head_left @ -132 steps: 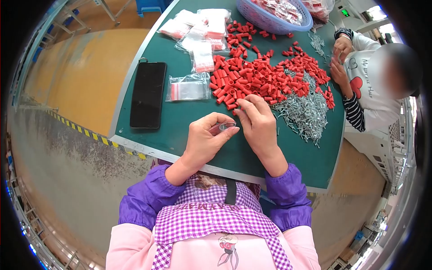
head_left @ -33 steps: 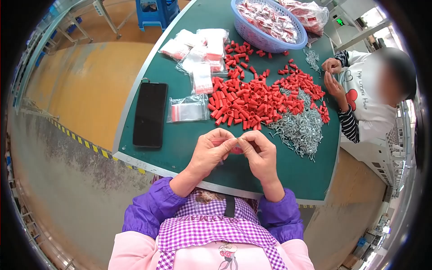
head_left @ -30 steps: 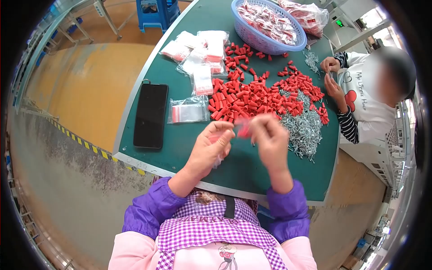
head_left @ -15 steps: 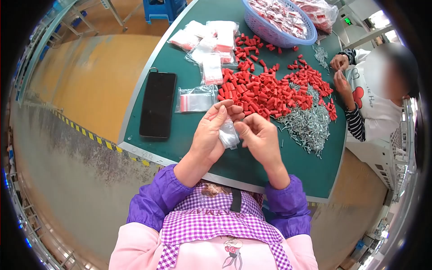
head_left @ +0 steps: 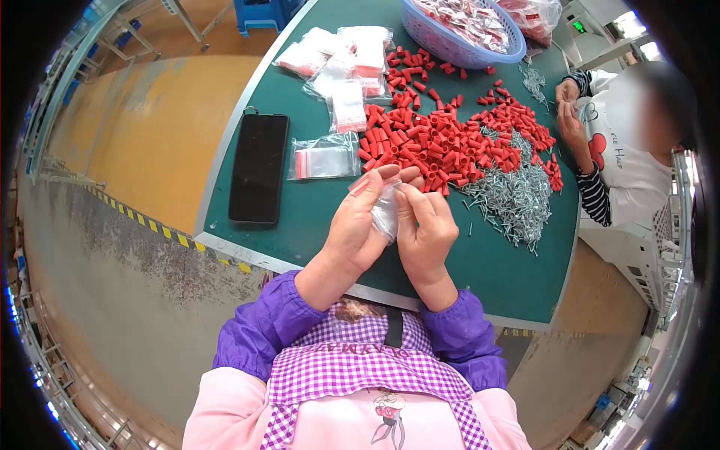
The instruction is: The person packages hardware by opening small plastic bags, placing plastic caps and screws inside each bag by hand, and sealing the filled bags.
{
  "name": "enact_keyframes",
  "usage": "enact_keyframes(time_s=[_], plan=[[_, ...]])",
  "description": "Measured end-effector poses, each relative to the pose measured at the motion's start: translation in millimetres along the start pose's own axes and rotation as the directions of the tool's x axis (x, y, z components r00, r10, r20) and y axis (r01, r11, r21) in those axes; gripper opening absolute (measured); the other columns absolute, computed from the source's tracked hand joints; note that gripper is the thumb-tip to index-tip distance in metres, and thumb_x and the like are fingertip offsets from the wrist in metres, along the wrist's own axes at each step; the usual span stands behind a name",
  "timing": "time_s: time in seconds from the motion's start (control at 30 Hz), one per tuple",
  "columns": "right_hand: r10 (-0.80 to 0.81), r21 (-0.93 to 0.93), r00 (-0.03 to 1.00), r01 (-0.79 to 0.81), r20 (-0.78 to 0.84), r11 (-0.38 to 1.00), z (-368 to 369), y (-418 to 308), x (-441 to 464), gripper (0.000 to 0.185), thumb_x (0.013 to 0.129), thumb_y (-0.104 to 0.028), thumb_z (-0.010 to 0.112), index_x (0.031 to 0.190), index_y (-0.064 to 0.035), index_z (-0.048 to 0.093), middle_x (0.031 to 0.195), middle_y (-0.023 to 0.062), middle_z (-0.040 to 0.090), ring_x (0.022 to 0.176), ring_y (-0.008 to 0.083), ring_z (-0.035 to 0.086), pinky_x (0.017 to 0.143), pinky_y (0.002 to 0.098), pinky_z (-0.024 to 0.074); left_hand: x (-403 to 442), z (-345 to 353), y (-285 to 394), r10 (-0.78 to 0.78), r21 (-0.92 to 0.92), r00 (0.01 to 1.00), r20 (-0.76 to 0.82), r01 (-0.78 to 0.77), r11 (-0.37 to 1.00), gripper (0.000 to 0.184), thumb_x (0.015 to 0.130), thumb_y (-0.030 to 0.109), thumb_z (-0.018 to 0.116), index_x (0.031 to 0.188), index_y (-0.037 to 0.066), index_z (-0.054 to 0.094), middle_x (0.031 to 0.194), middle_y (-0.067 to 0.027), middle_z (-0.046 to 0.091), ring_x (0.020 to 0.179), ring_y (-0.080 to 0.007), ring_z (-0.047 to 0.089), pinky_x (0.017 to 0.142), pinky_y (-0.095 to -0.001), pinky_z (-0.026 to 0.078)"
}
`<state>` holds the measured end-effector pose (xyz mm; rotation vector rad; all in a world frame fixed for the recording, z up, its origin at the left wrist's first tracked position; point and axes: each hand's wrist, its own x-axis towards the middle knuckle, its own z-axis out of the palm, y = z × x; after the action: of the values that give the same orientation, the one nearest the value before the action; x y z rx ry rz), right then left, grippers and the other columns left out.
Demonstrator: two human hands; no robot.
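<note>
Between my hands is a small clear zip bag, held over the near part of the green table. My left hand grips the bag from the left, thumb on top. My right hand pinches its upper right edge with thumb and fingers. Just beyond my fingertips lies a heap of red plastic caps. To its right is a pile of small silver screws. Left of the caps rests a packet of zip bags, with more stacked bags behind it.
A black phone lies near the table's left edge. At the back stands a blue-purple basket of filled packets, with a large plastic bag beside it. Across the right side, a person's hands are over the table edge near loose screws.
My right hand has moved left and up, closer to my left hand, and now pinches the bag's edge. The bag stands more upright. The view has shifted slightly.
</note>
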<state>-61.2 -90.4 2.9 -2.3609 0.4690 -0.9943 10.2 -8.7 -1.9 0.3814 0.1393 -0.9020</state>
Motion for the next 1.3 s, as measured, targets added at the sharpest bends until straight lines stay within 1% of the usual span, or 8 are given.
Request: enact_keyframes(time_s=[0.13, 0.17, 0.27, 0.73, 0.97, 1.07, 1.13, 1.3], plan=[[0.089, 0.184, 0.991, -0.069, -0.102, 0.981, -6.5, -5.4, 11.5, 0.007, 0.089, -0.009, 0.063, 0.089, -0.0024, 0.065, 0.074, 0.008, 0.064, 0.057, 0.0165, 0.059, 0.055, 0.0307, 0.0475, 0.2, -11.1, 0.7, -0.043, 0.008, 0.998, -0.038, 0.044, 0.999, 0.031, 0.099, 0.023, 0.049, 0.122, 0.003, 0.048, 0.1, -0.0096, 0.06, 0.084, -0.0183, 0.058, 0.073, -0.0306, 0.049], [0.275, 0.446, 0.961, -0.239, -0.016, 0.863, -12.0, -16.2, 10.9, 0.01, 0.091, -0.01, 0.062, 0.09, -0.0008, 0.064, 0.073, 0.0032, 0.063, 0.058, 0.0089, 0.055, 0.054, 0.0251, 0.0448, 0.3, -18.1, 1.0, -0.057, 0.026, 0.998, -0.029, 0.058, 0.998, 0.031, 0.099, 0.023, 0.049, 0.122, 0.003, 0.048, 0.094, -0.0064, 0.061, 0.074, -0.0147, 0.057, 0.065, -0.0276, 0.049], [0.423, 0.519, 0.898, -0.42, 0.12, 0.744, -9.9, 1.0, -0.7, 0.01, 0.093, -0.009, 0.06, 0.091, -0.0003, 0.062, 0.071, -0.002, 0.056, 0.06, 0.0035, 0.048, 0.052, 0.0184, 0.037, -6.8, -3.6, 8.0, -0.093, 0.063, 0.993, -0.075, 0.098, 0.993, 0.034, 0.094, 0.025, 0.058, 0.12, 0.006, 0.05, 0.085, -0.0005, 0.058, 0.058, -0.0076, 0.048, 0.049, -0.0224, 0.038], [0.424, 0.479, 0.85, -0.527, 0.313, 0.702, -30.5, 0.1, -27.4, 0.012, 0.09, -0.01, 0.063, 0.093, 0.0013, 0.064, 0.071, 0.0017, 0.06, 0.062, 0.0052, 0.052, 0.055, 0.0217, 0.0421, -21.5, 6.1, 2.7, -0.096, 0.594, 0.985, -0.14, 0.161, 0.788, 0.012, 0.089, 0.013, 0.066, 0.096, 0.003, 0.068, 0.066, 0.0061, 0.053, 0.049, -0.0001, 0.036, 0.043, -0.0173, 0.027], [0.514, 0.316, 0.83, -0.557, 0.215, 0.768, -58.9, 13.9, -36.9, 0.01, 0.087, -0.01, 0.066, 0.09, 0.0, 0.066, 0.076, 0.0031, 0.063, 0.065, 0.0064, 0.055, 0.057, 0.0217, 0.0436, -23.1, -0.5, -4.0, 0.14, 0.775, 0.989, 0.047, -0.125, 0.619, 0.006, 0.086, 0.007, 0.068, 0.09, 0.002, 0.068, 0.074, 0.0036, 0.055, 0.058, -0.0012, 0.043, 0.05, -0.0174, 0.032], [0.464, 0.039, 0.886, -0.464, 0.002, 0.885, -72.8, 33.9, -34.9, 0.011, 0.086, -0.011, 0.067, 0.091, -0.0007, 0.064, 0.078, 0.0071, 0.063, 0.063, 0.0125, 0.057, 0.058, 0.0254, 0.0461, -22.3, -5.0, -5.9, 0.146, 0.753, 0.987, 0.07, -0.148, 0.641, 0.004, 0.085, 0.006, 0.069, 0.086, 0.002, 0.067, 0.075, 0.0032, 0.056, 0.061, -0.0009, 0.045, 0.053, -0.017, 0.033], [0.489, -0.214, 0.871, -0.471, 0.039, 0.856, -84.8, 43.7, -30.5, 0.019, 0.085, -0.017, 0.067, 0.095, -0.0023, 0.062, 0.079, 0.0083, 0.059, 0.062, 0.0203, 0.057, 0.057, 0.0295, 0.0464, -22.1, -5.9, -7.9, 0.14, 0.738, 0.987, 0.075, -0.149, 0.658, 0.004, 0.084, 0.005, 0.07, 0.085, 0.002, 0.066, 0.076, 0.0031, 0.057, 0.063, -0.0009, 0.047, 0.054, -0.0168, 0.034], [0.216, -0.335, 0.965, -0.157, 0.148, 0.929, -83.8, 65.5, -35.2, 0.011, 0.083, -0.007, 0.063, 0.092, -0.0016, 0.059, 0.086, 0.0113, 0.058, 0.072, 0.0292, 0.06, 0.062, 0.0362, 0.048, -22.8, -0.8, -7.3, 0.1, 0.734, 0.994, 0.043, -0.099, 0.672, 0.007, 0.084, 0.008, 0.071, 0.084, 0.003, 0.067, 0.074, 0.0026, 0.061, 0.062, -0.0005, 0.049, 0.052, -0.016, 0.034]])
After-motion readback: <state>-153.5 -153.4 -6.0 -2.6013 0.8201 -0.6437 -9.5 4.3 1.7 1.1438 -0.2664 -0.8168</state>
